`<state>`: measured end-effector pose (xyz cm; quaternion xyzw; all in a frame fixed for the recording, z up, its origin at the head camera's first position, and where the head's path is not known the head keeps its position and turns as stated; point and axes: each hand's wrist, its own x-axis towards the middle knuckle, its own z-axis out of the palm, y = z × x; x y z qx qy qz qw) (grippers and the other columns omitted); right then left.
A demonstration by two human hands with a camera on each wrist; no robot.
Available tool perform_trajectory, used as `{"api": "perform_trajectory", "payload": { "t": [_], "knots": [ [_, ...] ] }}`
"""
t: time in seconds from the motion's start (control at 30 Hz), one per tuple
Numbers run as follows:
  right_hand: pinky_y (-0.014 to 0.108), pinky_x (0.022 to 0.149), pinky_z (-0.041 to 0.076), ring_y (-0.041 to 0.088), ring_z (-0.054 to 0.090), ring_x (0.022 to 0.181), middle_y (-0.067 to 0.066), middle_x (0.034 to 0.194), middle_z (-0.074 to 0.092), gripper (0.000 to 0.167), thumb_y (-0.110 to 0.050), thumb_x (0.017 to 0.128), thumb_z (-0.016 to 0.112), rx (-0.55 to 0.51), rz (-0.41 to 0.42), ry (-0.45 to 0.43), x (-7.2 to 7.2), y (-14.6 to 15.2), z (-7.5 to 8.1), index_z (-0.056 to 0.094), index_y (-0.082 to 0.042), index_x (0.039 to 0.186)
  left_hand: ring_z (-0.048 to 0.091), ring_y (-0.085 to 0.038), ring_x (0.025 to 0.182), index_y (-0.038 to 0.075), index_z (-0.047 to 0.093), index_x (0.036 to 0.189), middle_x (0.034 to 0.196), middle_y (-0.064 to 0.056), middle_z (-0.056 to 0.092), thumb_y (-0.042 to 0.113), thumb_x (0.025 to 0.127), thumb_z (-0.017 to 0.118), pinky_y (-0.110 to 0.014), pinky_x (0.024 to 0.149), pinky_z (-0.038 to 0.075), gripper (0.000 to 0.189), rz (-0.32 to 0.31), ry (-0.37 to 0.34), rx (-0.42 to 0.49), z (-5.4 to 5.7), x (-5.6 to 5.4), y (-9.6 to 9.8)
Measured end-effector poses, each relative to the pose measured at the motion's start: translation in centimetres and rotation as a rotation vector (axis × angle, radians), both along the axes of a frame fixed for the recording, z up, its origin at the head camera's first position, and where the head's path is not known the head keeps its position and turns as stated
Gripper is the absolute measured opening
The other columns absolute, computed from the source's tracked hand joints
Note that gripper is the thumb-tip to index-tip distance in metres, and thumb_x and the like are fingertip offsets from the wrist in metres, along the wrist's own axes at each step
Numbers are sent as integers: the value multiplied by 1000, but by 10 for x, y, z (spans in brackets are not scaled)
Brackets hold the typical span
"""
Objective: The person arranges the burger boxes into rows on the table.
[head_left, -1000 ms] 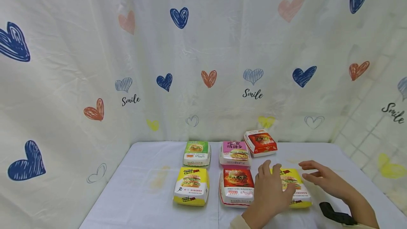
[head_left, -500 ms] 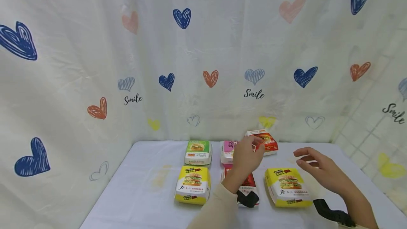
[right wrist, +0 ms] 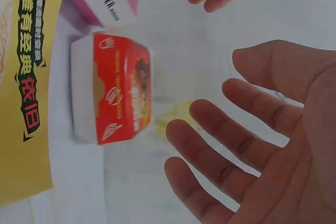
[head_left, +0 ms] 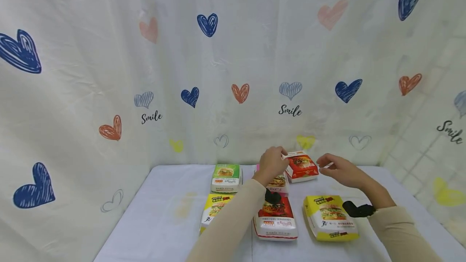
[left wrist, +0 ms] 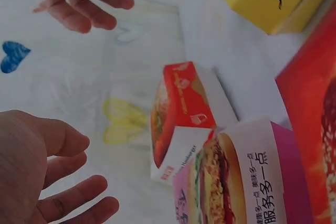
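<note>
At the back of the table a red and white burger box (head_left: 302, 167) sits slightly turned. My left hand (head_left: 271, 167) is at its left side, fingers relaxed and holding nothing. On the other side hovers my right hand (head_left: 344, 172), loosely bent and apart from the box. In the right wrist view the right hand's fingers (right wrist: 231, 161) are spread, and the red box (right wrist: 113, 90) stands beyond them. A pink burger box (left wrist: 231, 177) lies just beside the red one in the left wrist view; in the head view my left hand and wrist partly cover it.
Nearer me lie a red-topped burger box (head_left: 275, 223) and a yellow burger box (head_left: 330, 218). A second yellow box (head_left: 214, 207) is partly behind my left sleeve, with a green box (head_left: 226, 178) behind it. A heart-printed curtain (head_left: 225, 51) hangs along the table's back edge.
My left hand has moved from above the front right yellow box to the left side of the back red box. My right hand has come leftward and farther back. The boxes stay put.
</note>
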<state>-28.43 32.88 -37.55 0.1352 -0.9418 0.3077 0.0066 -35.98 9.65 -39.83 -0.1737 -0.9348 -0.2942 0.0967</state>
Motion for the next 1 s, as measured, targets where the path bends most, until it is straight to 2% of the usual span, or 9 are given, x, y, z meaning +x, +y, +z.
{"api": "perform_trajectory", "payload": {
  "t": [0.1, 0.23, 0.37, 0.5, 0.6, 0.77, 0.83, 1.0],
  "knots": [
    [50, 85, 57, 37, 63, 107, 27, 125, 61, 38, -23, 101, 62, 17, -13, -51, -21, 2, -10, 55, 2, 128, 65, -16, 104, 25, 73, 118, 111, 6, 71, 33, 97, 68, -36, 89, 54, 23, 5, 8, -125, -12, -10, 5],
    [57, 89, 54, 47, 57, 114, 36, 130, 54, 45, -23, 100, 63, 81, -30, -118, -41, 7, -23, 50, 6, 133, 64, -19, 107, 27, 71, 120, 109, 7, 71, 38, 98, 66, -42, 93, 51, 25, -9, 18, -265, -25, -12, 14],
    [63, 94, 49, 57, 50, 121, 43, 133, 46, 51, -18, 99, 64, 152, -27, -159, -54, 13, -31, 45, 10, 137, 61, -21, 110, 29, 69, 122, 113, 8, 70, 39, 98, 63, -50, 105, 44, 26, -31, 29, -370, -26, -8, 24],
    [65, 97, 46, 60, 46, 126, 45, 137, 44, 57, -18, 99, 63, 200, -27, -186, -63, 16, -35, 39, 13, 141, 58, -22, 120, 34, 68, 122, 117, 10, 71, 37, 99, 61, -59, 118, 30, 25, -44, 27, -461, -28, -10, 33],
    [66, 99, 45, 61, 45, 128, 46, 141, 42, 64, -19, 99, 62, 208, -28, -229, -68, 16, -36, 32, 16, 144, 56, -23, 126, 35, 69, 119, 114, 9, 72, 36, 99, 61, -62, 122, 22, 22, -50, -9, -492, -32, -16, 37],
    [62, 100, 47, 60, 44, 130, 47, 144, 36, 68, -16, 100, 59, 148, -32, -297, -75, 17, -38, 24, 18, 148, 52, -22, 136, 39, 64, 134, 125, 9, 71, 35, 97, 61, -62, 124, 16, 37, -66, -49, -535, -39, -20, 41],
    [59, 98, 49, 57, 47, 128, 47, 145, 36, 68, -15, 100, 59, 128, -35, -307, -79, 19, -41, 25, 18, 148, 51, -21, 137, 40, 61, 139, 131, 9, 69, 38, 96, 63, -62, 124, 16, 43, -73, -38, -546, -41, -20, 43],
    [53, 91, 53, 47, 57, 116, 45, 145, 38, 66, -16, 98, 62, 114, -50, -323, -84, 21, -42, 30, 15, 146, 53, -20, 134, 36, 64, 134, 129, 11, 70, 46, 93, 66, -62, 122, 22, 42, -77, 17, -582, -44, -20, 48]
  ]
}}
